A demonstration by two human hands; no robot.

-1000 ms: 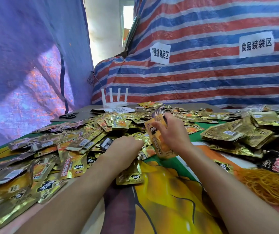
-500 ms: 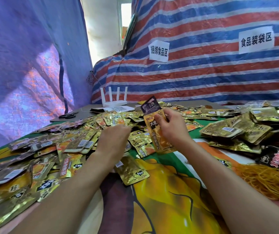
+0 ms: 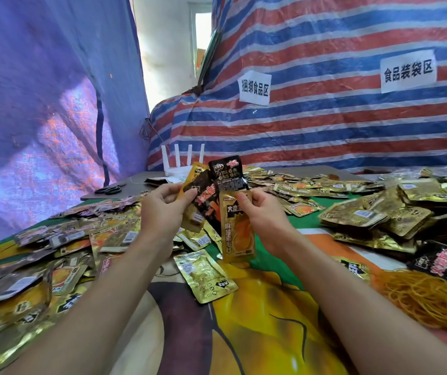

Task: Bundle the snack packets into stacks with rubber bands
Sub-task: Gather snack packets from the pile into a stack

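Left hand (image 3: 162,209), right hand (image 3: 265,216), overlapped packets (image 3: 227,174)

- This is a small packing workroom, not a home or a shop.
- Big plastic sheets hang as walls: a striped sheet (image 3: 325,125) at the back and a blue sheet (image 3: 41,104) on the left.
- Two paper signs (image 3: 254,87) on the striped sheet name a food tying area and a food bagging area.
- Heaps of gold and black packets (image 3: 357,215) cover the table (image 3: 311,171).
- A pile of rubber bands (image 3: 430,299) lies on the right, and scissors (image 3: 108,189) lie far back on the left.
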